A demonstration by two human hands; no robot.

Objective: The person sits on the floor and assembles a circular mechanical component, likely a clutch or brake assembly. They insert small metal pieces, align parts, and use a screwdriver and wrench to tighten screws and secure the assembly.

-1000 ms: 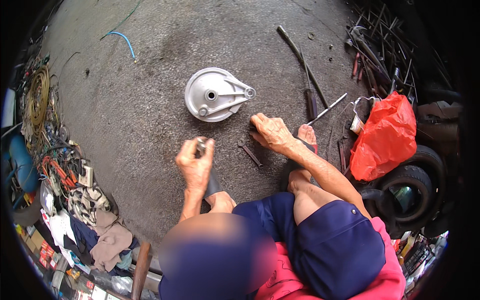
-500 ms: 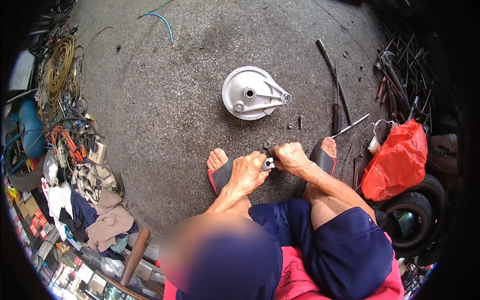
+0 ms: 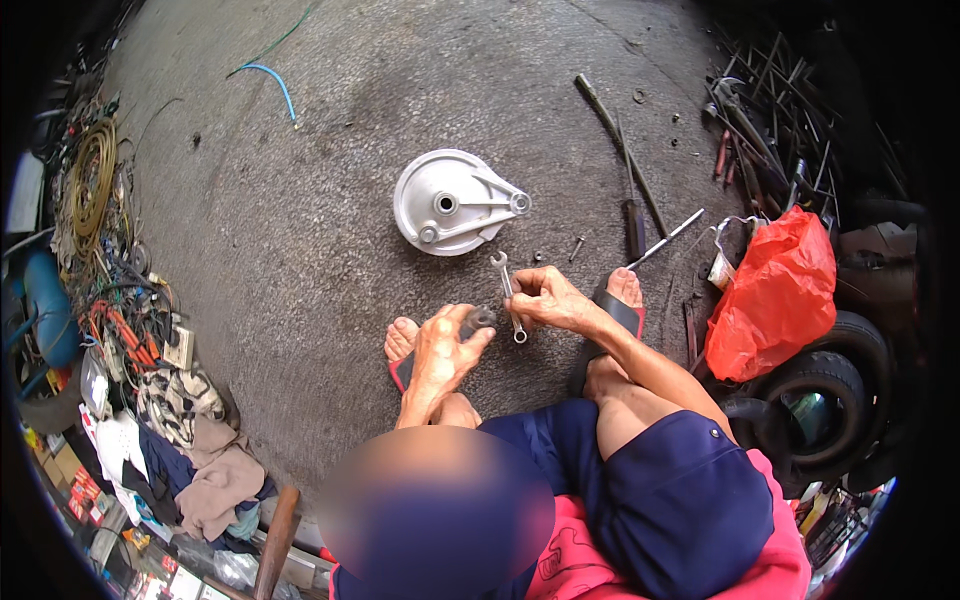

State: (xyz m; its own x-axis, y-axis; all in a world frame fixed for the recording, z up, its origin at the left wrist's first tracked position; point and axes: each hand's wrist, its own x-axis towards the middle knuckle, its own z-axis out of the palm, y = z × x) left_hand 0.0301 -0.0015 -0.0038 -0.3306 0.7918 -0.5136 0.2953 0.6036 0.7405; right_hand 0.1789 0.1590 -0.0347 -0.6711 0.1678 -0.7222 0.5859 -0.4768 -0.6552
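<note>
Speckled grey floor [image 3: 280, 260] | dark piece [image 3: 481, 319] gripped by left fingers [image 3: 452, 318] | wrench [image 3: 507, 284] pinched by right fingers [image 3: 536, 303], open end pointed away | silver round cover [image 3: 464, 208] set beyond both | small bolt [image 3: 577, 248] laid beyond right fingers

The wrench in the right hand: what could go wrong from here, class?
1. The wrench pinched in the right hand might slip and drop.
2. The dark part in the left hand could fall near the bare toes beside it.
3. The small bolt lying loose on the ground could be knocked away.
</note>
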